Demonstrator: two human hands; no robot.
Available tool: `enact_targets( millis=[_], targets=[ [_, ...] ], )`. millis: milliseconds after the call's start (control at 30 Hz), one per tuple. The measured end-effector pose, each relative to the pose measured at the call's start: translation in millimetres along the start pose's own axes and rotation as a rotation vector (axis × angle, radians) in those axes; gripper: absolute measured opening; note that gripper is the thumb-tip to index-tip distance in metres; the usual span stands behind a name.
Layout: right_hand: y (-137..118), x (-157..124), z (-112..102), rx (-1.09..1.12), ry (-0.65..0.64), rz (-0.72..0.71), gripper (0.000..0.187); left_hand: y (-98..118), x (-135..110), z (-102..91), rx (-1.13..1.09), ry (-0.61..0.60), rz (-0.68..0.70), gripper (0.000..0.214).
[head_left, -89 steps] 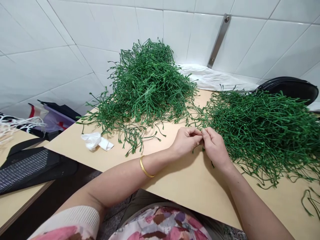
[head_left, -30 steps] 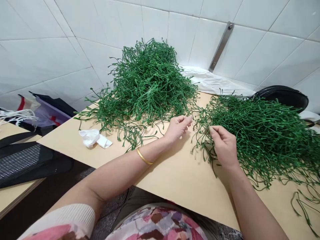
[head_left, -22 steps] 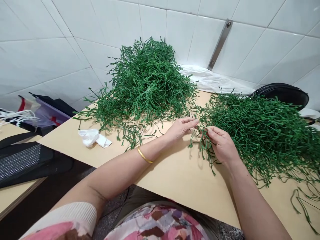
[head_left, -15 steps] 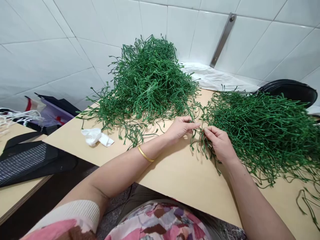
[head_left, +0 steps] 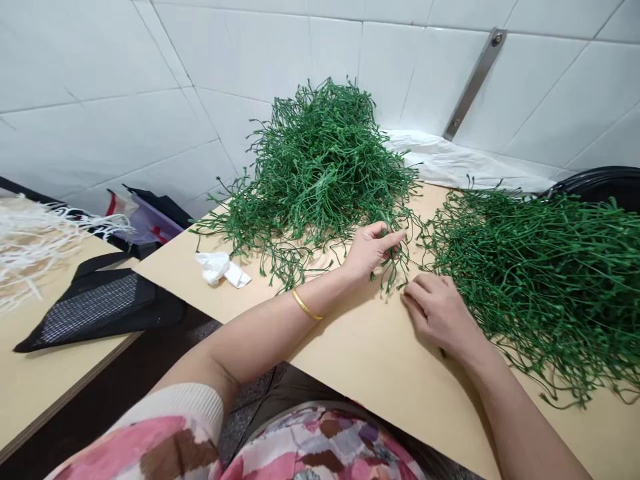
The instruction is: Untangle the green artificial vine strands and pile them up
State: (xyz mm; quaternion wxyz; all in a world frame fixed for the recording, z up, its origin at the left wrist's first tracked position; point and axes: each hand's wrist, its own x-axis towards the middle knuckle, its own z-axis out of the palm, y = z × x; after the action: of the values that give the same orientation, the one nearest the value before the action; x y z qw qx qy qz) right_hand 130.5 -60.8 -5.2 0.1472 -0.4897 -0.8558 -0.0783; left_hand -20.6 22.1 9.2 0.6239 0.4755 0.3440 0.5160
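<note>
Green strands [head_left: 391, 272] in my left hand [head_left: 366, 253], fingers [head_left: 395, 239] clamped on them, near side of far green pile [head_left: 325, 167]. My right hand [head_left: 443, 313] curled over tabletop [head_left: 360, 353], left of right green pile [head_left: 540, 280]; can't tell if gripping.

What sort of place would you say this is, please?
Probably an indoor handwork space: thin green strands lie heaped on a light-coloured table, loose white strands lie on another table at the left, and a white-tiled wall stands close behind.
</note>
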Motion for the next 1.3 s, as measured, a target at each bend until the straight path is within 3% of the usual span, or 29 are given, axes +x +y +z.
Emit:
enact_targets(
  millis=[133, 267, 467, 800, 1067, 1200, 1300],
  targets=[
    [24.6, -3.3, 11.2, -0.318, 0.062, 0.152, 0.013, 5.8, 4.7, -5.4, -0.001, 0.064, 0.043, 0.029],
    [25.0, -3.2, 3.5, -0.309, 0.136, 0.166, 0.012, 2.4, 1.9, -3.2, -0.019, 0.052, 0.001, 0.030],
    [-8.6, 4.4, -7.0, 0.127, 0.361, 0.142, 0.015, -4.5, -7.9, 4.5, -0.058, 0.002, -0.029, 0.035],
    [-10.7, 9.7, 4.8, 0.477, 0.329, 0.293, 0.027, -7.6, -12.7, 7.5, -0.063, -0.118, -0.057, 0.027],
    [-9.6, 13.0, 0.5, 0.792, 0.276, 0.479, 0.027, -9.2, -13.6, 8.1, -0.186, -0.232, -0.217, 0.021],
    [-13.0, 15.0, 0.5, 1.054, 0.224, 0.558, 0.027, -12.6, -14.5, 9.4, -0.082, -0.206, -0.178, 0.015],
    [-14.4, 15.7, 2.9, 1.120, 0.210, 0.599, 0.027, -13.4, -14.7, 10.0, 0.003, -0.195, -0.157, 0.014]
  ],
)
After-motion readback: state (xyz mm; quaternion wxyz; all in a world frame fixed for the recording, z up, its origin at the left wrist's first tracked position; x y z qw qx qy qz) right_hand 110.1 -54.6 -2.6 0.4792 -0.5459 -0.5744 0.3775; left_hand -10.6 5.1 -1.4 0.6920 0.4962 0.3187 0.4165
